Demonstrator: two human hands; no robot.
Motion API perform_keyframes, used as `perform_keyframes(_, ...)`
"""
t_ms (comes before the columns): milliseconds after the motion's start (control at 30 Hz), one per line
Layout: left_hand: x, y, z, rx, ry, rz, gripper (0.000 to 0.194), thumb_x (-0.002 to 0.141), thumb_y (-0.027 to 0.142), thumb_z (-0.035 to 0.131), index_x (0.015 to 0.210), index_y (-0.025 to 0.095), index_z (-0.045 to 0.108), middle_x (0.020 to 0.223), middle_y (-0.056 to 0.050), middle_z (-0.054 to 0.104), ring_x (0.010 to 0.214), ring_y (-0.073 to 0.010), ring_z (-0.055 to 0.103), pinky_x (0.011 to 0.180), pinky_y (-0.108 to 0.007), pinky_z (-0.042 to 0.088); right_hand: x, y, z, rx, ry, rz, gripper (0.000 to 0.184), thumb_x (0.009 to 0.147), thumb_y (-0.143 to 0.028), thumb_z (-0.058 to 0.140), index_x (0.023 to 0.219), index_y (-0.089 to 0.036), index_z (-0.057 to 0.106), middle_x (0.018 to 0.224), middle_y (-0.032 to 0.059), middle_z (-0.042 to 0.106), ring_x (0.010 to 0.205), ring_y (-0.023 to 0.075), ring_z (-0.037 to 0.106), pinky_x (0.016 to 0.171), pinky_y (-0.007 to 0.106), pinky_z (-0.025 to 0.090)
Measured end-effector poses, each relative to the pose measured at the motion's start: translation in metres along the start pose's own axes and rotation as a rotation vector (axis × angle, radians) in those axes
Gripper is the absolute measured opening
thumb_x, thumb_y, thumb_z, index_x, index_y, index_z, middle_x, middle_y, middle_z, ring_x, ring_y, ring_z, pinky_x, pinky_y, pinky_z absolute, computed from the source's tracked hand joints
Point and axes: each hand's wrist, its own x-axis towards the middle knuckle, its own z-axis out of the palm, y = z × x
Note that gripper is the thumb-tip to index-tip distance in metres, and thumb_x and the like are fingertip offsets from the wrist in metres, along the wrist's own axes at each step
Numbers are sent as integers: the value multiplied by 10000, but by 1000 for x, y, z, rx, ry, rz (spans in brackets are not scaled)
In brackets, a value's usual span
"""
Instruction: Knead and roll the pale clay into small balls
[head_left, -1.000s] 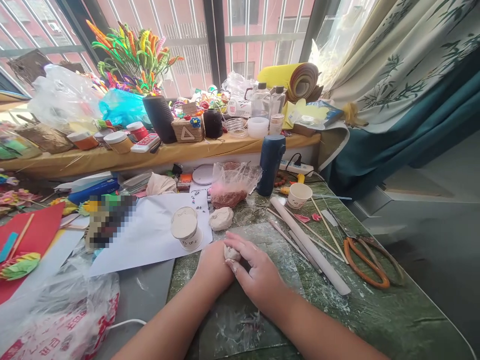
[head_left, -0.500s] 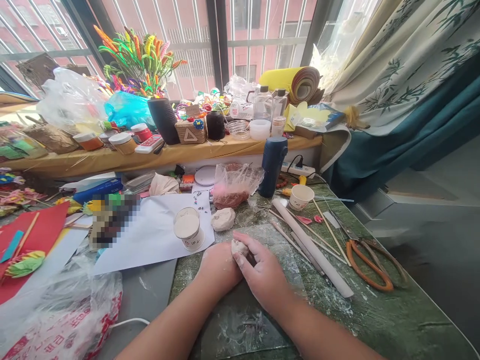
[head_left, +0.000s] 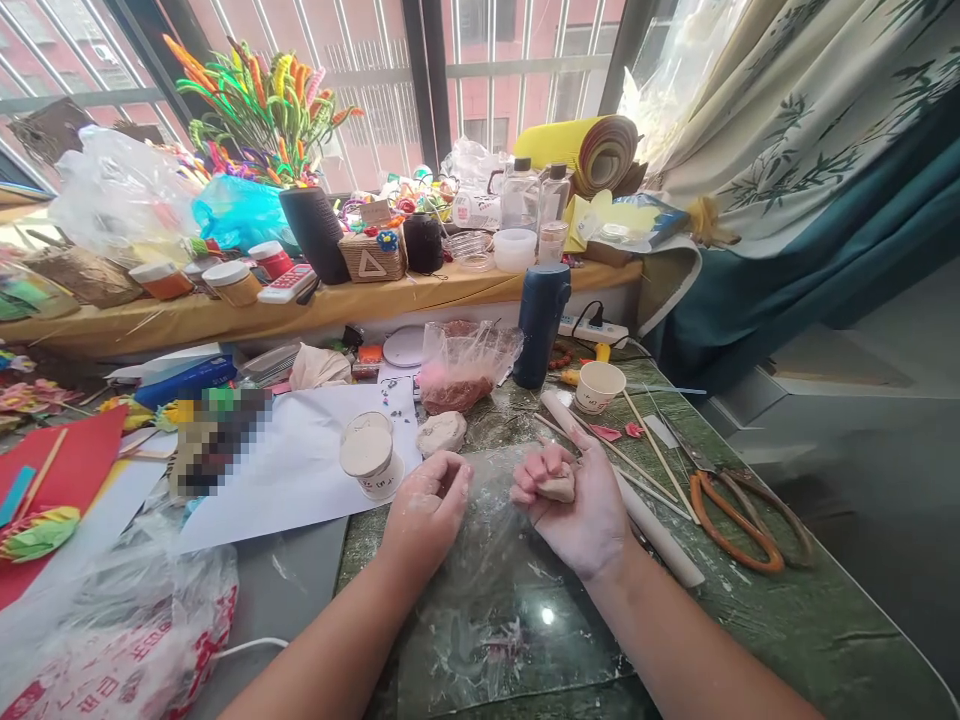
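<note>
My right hand (head_left: 574, 500) is turned palm up, its fingers curled round a lump of pale clay (head_left: 556, 486). To its left, my left hand (head_left: 427, 505) has its fingers bent and pressed together; whether anything is inside them is hidden. White residue marks the skin of this hand. Both hands are over a clear sheet (head_left: 510, 610) smeared with white. Just beyond the left hand sits a larger piece of pale clay (head_left: 441, 433). A paper cup (head_left: 367, 450) with a pale top stands on white paper (head_left: 292, 480) nearby.
A pale rolling pin (head_left: 667, 545), thin sticks (head_left: 649, 480) and orange-handled scissors (head_left: 739, 520) lie at right. Behind stand a second paper cup (head_left: 600, 385), a dark blue bottle (head_left: 541, 325) and a plastic bag of reddish-brown material (head_left: 461, 385). A crumpled plastic bag (head_left: 150, 620) lies front left.
My hands were together around the clay and are now apart. My right hand has moved right and turned palm up with the lump; the left has moved slightly left.
</note>
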Motion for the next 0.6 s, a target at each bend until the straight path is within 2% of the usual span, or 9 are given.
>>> perform_keyframes(67,-1,-3,1,-95,37,-12,249,947,402,499,842,202,602,700,18,571,635,-142,504,603,-254,402,-1,-5,0,-7,-62,16,594,939,-571,445,453,-230,430,452,-18,423,434,142,442,465,282,383)
perform_keyframes(167,-1,-7,3,-212,66,-19,267,964,420,501,847,202,601,722,15,573,668,-142,519,620,-247,416,-5,-3,1,-193,-148,-49,604,961,-575,394,450,-252,384,379,-38,340,365,134,332,455,295,338)
perform_keyframes(267,2,-9,5,-295,86,-37,274,969,430,497,866,201,607,788,0,607,756,-154,577,700,-255,464,-10,6,2,-669,-139,-194,556,959,-541,449,485,-251,432,418,-23,416,415,145,388,493,311,366)
perform_keyframes(333,6,-11,6,-318,69,-74,292,977,451,480,900,203,612,833,-9,624,801,-163,604,754,-270,488,-12,14,3,-1096,-177,-309,440,972,-462,475,625,-219,591,604,28,604,604,185,556,626,340,468)
perform_keyframes(400,9,-14,8,-344,49,-121,329,995,480,434,953,207,612,873,-18,636,833,-174,623,795,-293,507,-14,22,4,-1433,-339,-374,289,989,-350,460,964,-193,702,1001,98,732,982,245,646,918,429,501)
perform_keyframes(433,11,-16,9,-365,51,-137,349,1003,492,407,977,210,609,890,-24,641,850,-181,630,816,-306,515,-14,27,5,-1549,-435,-382,300,987,-293,450,1157,-188,674,1233,127,697,1187,269,599,1066,493,431)
perform_keyframes(500,13,-21,11,-402,59,-143,370,1013,506,375,999,215,604,922,-35,655,891,-195,643,873,-338,519,-15,36,5,-1730,-566,-357,469,963,-199,453,1425,-168,521,1555,154,482,1462,289,388,1225,586,212)
perform_keyframes(533,13,-23,13,-410,63,-132,374,1015,509,371,998,217,605,940,-43,664,918,-203,646,908,-355,514,-16,40,5,-1800,-585,-343,536,954,-175,456,1489,-154,454,1621,159,387,1519,293,297,1245,607,137)
perform_keyframes(600,13,-28,15,-403,57,-98,381,1017,517,377,989,218,613,968,-58,679,973,-220,646,977,-389,493,-20,49,4,-1884,-596,-326,585,961,-174,454,1540,-130,386,1651,165,326,1548,296,236,1259,601,116)
